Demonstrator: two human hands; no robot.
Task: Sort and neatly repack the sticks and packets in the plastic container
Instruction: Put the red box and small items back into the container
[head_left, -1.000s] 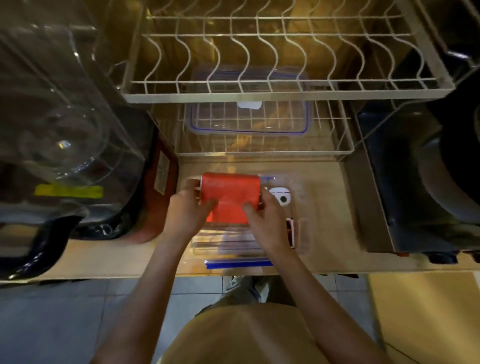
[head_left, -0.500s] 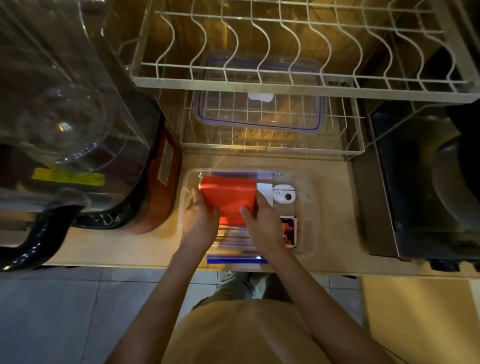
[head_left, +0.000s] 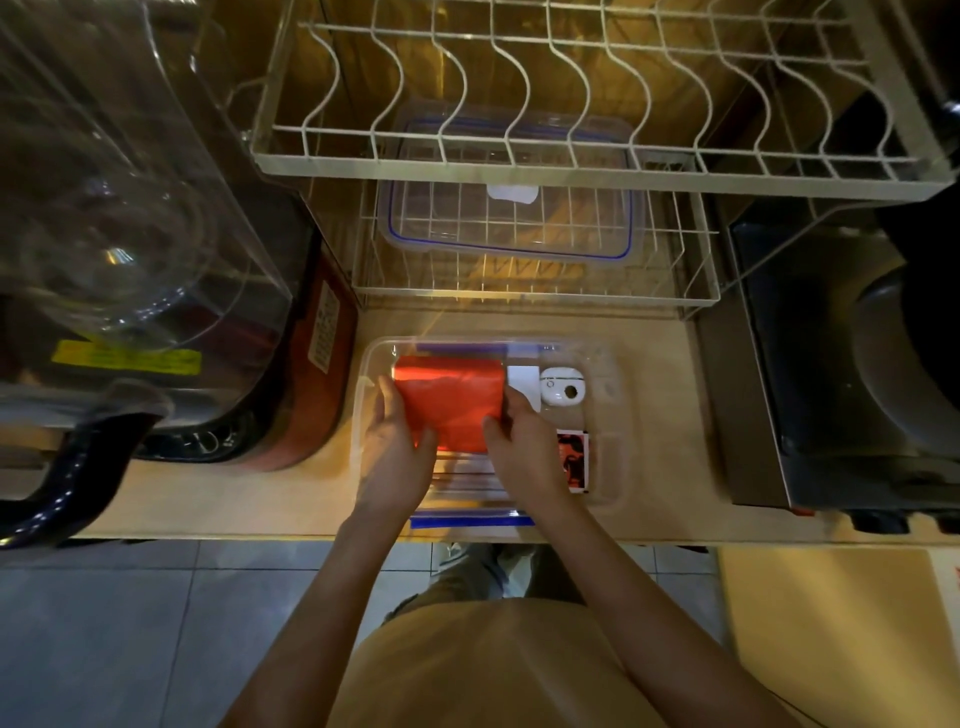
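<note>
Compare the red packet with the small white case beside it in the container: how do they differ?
The red packet is flat, shiny and large; the white case is small, rounded and matte. The left hand and right hand grip the packet; the case lies untouched. Both sit inside the clear plastic container.

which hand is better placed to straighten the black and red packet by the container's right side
Right. The right hand lies directly beside the black and red packet in the clear plastic container; the left hand sits across the red foil bundle.
</note>
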